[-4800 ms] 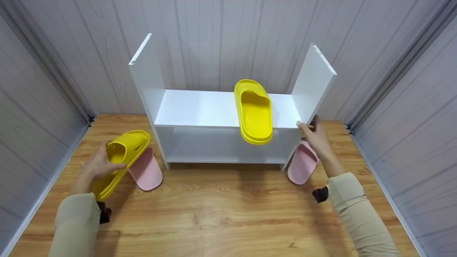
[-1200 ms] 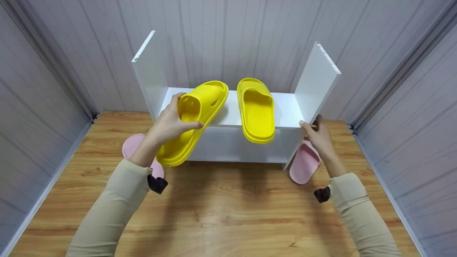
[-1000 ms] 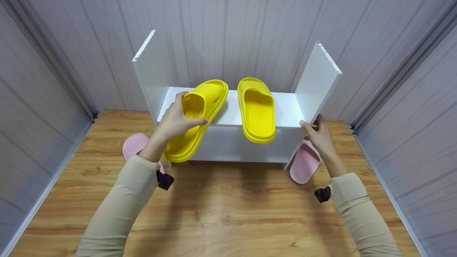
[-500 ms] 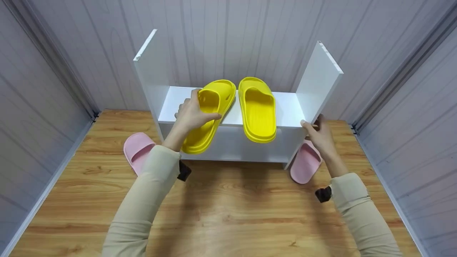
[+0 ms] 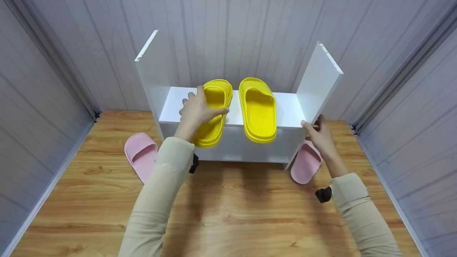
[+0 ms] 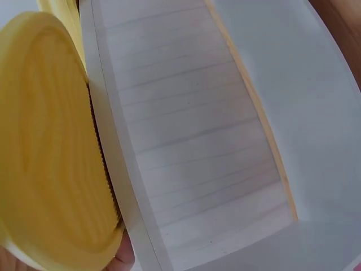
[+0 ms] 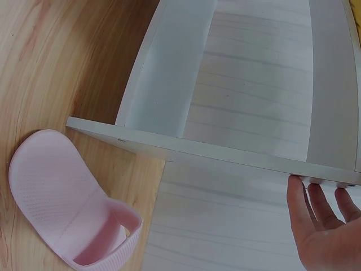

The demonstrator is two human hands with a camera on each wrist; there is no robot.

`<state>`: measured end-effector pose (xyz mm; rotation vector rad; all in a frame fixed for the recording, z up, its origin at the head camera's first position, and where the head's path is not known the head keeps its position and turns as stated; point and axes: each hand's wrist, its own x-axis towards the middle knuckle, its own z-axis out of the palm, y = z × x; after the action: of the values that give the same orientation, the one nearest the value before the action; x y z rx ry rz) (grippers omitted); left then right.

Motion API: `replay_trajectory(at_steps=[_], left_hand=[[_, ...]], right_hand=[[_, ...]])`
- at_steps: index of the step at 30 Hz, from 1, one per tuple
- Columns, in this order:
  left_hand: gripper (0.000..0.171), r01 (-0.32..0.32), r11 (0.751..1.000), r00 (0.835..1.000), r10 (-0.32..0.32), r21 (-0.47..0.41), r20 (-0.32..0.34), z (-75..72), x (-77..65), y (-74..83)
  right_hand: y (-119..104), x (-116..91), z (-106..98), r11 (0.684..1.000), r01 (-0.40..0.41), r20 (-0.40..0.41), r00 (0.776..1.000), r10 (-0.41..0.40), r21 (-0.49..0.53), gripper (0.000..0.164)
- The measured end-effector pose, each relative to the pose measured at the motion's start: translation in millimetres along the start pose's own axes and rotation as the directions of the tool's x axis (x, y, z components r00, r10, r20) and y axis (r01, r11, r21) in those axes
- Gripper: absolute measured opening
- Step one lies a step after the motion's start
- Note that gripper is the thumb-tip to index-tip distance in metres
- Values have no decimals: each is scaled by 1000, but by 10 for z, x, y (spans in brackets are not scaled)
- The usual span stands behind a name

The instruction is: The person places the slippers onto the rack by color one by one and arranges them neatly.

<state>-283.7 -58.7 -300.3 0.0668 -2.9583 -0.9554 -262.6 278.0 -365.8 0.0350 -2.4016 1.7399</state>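
Observation:
My left hand holds a yellow slipper across its width, thumb along the right side. The slipper sits on the upper board of a white shelf rack, toe to the back, heel jutting past the front edge. Its sole fills the left side of the left wrist view. To its right, a small gap away, lies a matching yellow slipper, its heel also overhanging. My right hand grips the rack's right side panel, thumb at the front edge; in the right wrist view, fingers touch its outer face.
A pink slipper lies on the wood floor left of the rack, partly covered by the left sleeve. Another pink slipper lies beside the rack's right foot. Panelled walls stand behind and on both sides.
My left hand has carried the yellow slipper from the left floor area up onto the rack, then right, turning it straighter beside the other one. The right hand stays on the panel.

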Motion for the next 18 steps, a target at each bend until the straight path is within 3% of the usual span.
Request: replay_trajectory(at_steps=[9, 18], left_hand=[[101, 50, 999, 997, -49, 18, -65, 94, 62, 88], [101, 79, 996, 992, -75, 30, -105, 161, 90, 173]], right_hand=[[-72, -45, 10, 1000, -9, 7, 1000, 9, -4, 60], [20, -1, 2, 1000, -2, -5, 1000, 2, 2, 60]])
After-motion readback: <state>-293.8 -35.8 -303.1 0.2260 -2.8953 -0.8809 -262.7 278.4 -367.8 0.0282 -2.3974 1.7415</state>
